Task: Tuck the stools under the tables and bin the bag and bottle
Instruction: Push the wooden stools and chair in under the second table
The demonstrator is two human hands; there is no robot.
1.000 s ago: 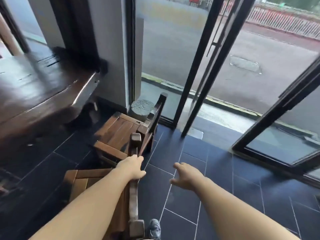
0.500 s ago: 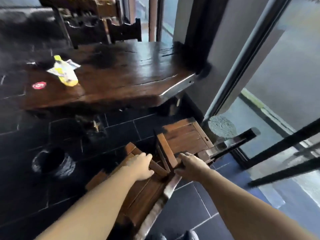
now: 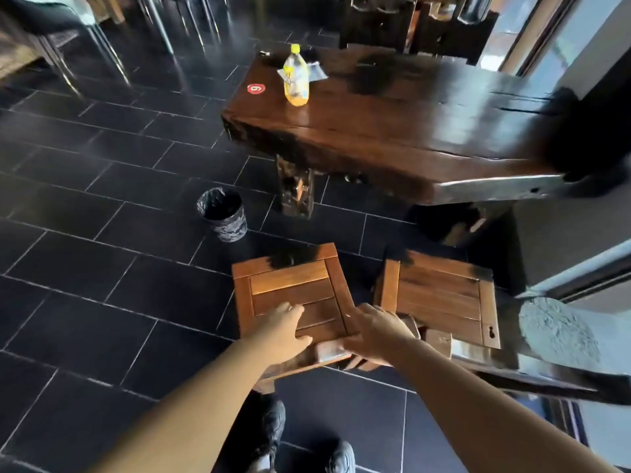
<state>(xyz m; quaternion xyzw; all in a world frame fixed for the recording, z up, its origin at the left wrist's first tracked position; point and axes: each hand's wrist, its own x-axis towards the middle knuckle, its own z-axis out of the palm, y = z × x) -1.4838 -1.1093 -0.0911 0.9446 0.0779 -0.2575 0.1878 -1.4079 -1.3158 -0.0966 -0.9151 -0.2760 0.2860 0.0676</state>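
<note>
Café (dark table (image 3: 409,138), 2 stools (image 3: 293,285))

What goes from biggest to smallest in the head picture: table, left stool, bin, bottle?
1. table, biggest by far.
2. left stool, though it is nearest the camera, which helps it.
3. bin, farther off, so the real gap is unsure.
4. bottle, smallest.
</note>
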